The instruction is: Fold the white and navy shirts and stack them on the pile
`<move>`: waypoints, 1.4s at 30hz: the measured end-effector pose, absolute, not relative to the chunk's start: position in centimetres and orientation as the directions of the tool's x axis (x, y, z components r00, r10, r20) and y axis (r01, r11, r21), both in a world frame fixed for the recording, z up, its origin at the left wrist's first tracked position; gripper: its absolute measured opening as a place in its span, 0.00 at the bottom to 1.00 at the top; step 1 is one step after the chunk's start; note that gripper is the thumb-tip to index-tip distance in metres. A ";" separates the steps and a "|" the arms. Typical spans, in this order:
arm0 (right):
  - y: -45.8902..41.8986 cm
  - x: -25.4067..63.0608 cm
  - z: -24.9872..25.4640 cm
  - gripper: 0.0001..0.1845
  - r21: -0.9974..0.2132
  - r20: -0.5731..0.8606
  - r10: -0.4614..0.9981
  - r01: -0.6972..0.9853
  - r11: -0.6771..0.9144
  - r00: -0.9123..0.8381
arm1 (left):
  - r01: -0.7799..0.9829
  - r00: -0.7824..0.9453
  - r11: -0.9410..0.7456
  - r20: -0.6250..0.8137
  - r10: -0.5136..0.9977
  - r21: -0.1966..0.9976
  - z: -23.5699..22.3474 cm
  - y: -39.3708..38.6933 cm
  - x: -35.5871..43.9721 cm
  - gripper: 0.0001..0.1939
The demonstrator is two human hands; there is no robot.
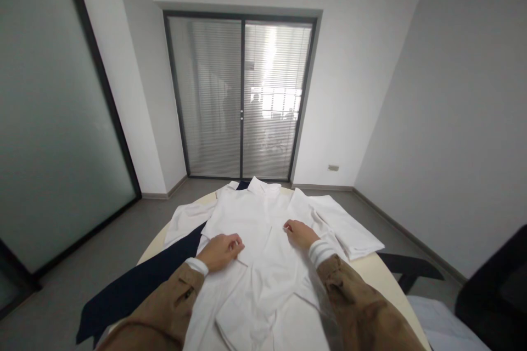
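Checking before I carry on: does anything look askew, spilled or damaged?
The white shirt is rumpled at its near end, not flat; the dark blue cloth juts past the left edge of the table. No spill shows.

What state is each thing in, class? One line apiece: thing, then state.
White shirt: spread out, creased, collar at the far end
Dark blue cloth: hanging past the table edge
Table: mostly covered
Blinds: lowered
Left hand: fingers curled, over the shirt
Right hand: fingers bent, grip unclear
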State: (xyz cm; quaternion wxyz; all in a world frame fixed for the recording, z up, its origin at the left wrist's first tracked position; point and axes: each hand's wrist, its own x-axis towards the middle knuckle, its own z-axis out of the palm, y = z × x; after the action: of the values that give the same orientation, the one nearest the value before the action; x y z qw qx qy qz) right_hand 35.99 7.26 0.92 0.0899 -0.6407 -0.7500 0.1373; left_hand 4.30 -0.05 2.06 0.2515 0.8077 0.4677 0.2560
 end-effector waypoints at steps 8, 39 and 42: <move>4.8 37.1 -0.9 0.18 -0.369 0.081 0.985 0.914 0.170 -0.151 | 0.665 0.568 -0.368 -0.121 0.814 0.650 3.2 -4.2 8.0 0.32; 4.1 38.2 -3.0 0.27 -0.380 0.274 0.961 0.915 0.138 -0.031 | 0.672 0.478 -0.263 -0.134 0.868 0.692 3.3 -4.2 6.9 0.30; 4.3 38.4 -3.0 0.27 -0.349 0.342 0.940 0.928 0.132 -0.005 | 0.665 0.476 -0.290 -0.092 0.875 0.688 3.5 -4.4 7.1 0.28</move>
State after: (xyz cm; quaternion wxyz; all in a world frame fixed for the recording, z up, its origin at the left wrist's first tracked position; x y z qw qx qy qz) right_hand 38.44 4.35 -2.98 0.2520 -0.6586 -0.7089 0.0118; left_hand 7.15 -4.38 3.54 0.3413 0.7883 0.4884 0.1534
